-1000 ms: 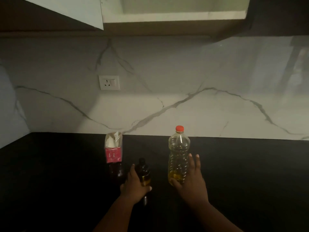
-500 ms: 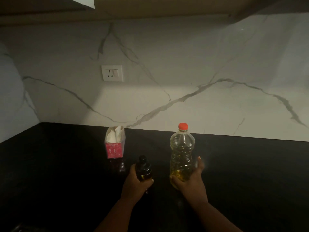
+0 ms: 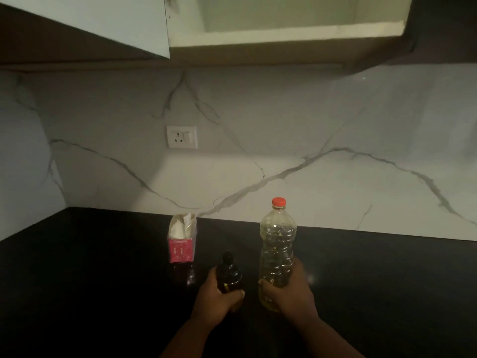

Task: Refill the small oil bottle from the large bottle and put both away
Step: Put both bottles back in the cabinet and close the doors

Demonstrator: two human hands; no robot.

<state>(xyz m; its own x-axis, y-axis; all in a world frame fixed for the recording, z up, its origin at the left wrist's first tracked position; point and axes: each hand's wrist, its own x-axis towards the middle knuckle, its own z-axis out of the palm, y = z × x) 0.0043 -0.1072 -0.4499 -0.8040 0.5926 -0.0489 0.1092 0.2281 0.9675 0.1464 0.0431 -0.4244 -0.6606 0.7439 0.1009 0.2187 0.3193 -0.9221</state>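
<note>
Both capped: the left hand grips the small oil bottle, the right hand the large bottle; likely the putting-away step, calling for a lift to the open cabinet.

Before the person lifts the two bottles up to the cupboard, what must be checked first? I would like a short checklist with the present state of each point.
1. Red cap is on the large bottle: ok.
2. Small dark bottle is closed: a dark top is on it, but whether it is tight, cannot tell.
3. Left hand grips the small dark bottle firmly: ok, fingers are curled round it.
4. Right hand grips the large bottle low on its body: ok.
5. Cupboard above is open: ok, its door stands open.
6. Small bottle is refilled: cannot tell, the glass is too dark.
</note>
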